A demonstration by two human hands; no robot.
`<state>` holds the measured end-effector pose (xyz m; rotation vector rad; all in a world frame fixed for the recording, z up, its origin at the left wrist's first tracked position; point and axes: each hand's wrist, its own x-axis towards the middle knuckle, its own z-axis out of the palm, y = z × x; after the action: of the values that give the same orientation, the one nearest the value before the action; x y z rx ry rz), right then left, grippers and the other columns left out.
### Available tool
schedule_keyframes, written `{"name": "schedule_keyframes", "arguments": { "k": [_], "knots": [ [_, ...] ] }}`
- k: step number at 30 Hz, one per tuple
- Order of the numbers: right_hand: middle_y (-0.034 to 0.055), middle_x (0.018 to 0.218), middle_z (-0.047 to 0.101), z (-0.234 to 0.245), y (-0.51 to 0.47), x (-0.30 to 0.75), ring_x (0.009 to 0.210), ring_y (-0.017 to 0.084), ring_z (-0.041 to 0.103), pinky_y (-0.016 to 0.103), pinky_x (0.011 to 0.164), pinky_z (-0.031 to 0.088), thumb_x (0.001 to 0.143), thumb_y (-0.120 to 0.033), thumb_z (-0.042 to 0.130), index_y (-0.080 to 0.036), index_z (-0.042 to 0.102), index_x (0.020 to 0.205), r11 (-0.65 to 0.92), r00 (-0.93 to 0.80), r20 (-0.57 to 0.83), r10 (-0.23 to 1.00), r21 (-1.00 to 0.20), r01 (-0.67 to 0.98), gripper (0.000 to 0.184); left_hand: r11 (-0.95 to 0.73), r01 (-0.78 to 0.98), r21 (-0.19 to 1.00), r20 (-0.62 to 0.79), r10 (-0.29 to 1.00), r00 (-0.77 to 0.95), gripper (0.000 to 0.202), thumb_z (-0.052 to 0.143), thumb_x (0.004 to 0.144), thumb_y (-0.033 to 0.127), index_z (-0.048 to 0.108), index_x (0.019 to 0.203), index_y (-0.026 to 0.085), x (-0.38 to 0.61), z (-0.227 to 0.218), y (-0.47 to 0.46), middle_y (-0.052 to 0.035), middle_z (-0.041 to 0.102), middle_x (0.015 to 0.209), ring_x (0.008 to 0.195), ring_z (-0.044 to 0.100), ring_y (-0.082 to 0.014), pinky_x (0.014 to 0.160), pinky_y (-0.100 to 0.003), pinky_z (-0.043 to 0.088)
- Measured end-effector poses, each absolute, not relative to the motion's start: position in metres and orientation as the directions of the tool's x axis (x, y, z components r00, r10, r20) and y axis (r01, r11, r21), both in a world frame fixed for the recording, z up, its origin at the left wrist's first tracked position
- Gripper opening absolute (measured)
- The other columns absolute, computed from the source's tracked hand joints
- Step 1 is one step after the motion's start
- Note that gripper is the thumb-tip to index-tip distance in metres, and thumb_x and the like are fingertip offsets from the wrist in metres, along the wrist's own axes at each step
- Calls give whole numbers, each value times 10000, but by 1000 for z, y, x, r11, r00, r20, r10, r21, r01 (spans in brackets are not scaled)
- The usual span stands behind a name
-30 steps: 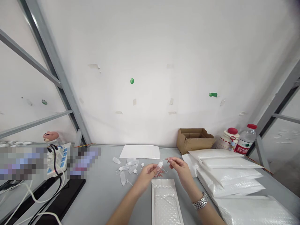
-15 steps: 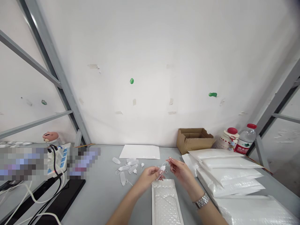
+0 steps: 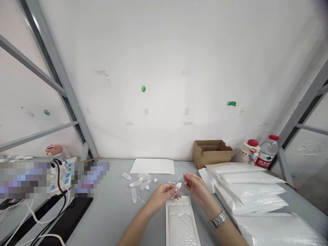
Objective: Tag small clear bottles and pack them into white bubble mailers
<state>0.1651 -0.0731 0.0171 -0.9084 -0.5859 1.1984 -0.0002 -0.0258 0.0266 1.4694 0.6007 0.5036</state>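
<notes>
My left hand (image 3: 161, 196) is closed on a small clear plastic dropper bottle (image 3: 175, 192) with a white pointed cap, which tilts up to the right. My right hand (image 3: 195, 185) pinches the thin white cord (image 3: 180, 178) that runs from the bottle's cap; its other fingers curl in. Below both hands lies a white bubble mailer (image 3: 180, 223). Left of my hands, several similar small bottles (image 3: 133, 195) lie scattered, some with cords, beside loose white caps (image 3: 155, 180).
Behind the bottles rests a flat white sheet or envelope (image 3: 152, 166). At the right are stacked white bubble mailers (image 3: 248, 194), an open cardboard box (image 3: 211, 159), a jar (image 3: 248, 152) and a red-capped water bottle (image 3: 268, 152). Cables and a power strip (image 3: 61, 174) occupy the left.
The cord stays pinched in my right hand and the bottle in my left. Both hands have shifted only very slightly; the whole view has drifted a little.
</notes>
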Motion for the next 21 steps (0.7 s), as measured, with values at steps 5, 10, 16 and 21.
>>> {"name": "schedule_keyframes", "arguments": {
  "k": [5, 10, 16, 21],
  "knots": [
    [3, 608, 621, 18, -72, 165, 535, 91, 507, 217, 551, 420, 544, -310, 786, -147, 665, 614, 113, 338, -51, 940, -888, -447, 215, 50, 33, 998, -58, 650, 758, 451, 594, 663, 567, 619, 770, 129, 1, 23, -24, -52, 657, 710, 709, 576, -171, 728, -299, 403],
    [10, 606, 652, 20, -70, 165, 514, 97, 510, 234, 546, 413, 478, -312, 813, -162, 651, 591, 128, 390, -49, 920, -900, -416, 248, 60, 28, 998, -60, 644, 763, 466, 600, 659, 565, 626, 807, 124, 1, 20, -23, -57, 658, 718, 713, 584, -175, 735, -304, 408],
    [10, 585, 653, 20, -69, 169, 534, 106, 516, 244, 569, 414, 479, -335, 810, -162, 718, 750, 117, 403, -29, 915, -936, -332, 335, 67, 26, 997, -63, 651, 757, 471, 615, 646, 560, 623, 801, 115, 2, 20, -22, -57, 652, 707, 695, 582, -173, 731, -308, 410],
    [26, 615, 656, 20, -70, 168, 536, 100, 502, 246, 571, 413, 471, -356, 815, -151, 714, 659, 80, 346, -65, 936, -919, -386, 296, 63, 30, 998, -64, 657, 751, 459, 615, 654, 548, 625, 806, 116, 2, 23, -23, -60, 654, 720, 699, 579, -168, 725, -298, 409]
  ]
}}
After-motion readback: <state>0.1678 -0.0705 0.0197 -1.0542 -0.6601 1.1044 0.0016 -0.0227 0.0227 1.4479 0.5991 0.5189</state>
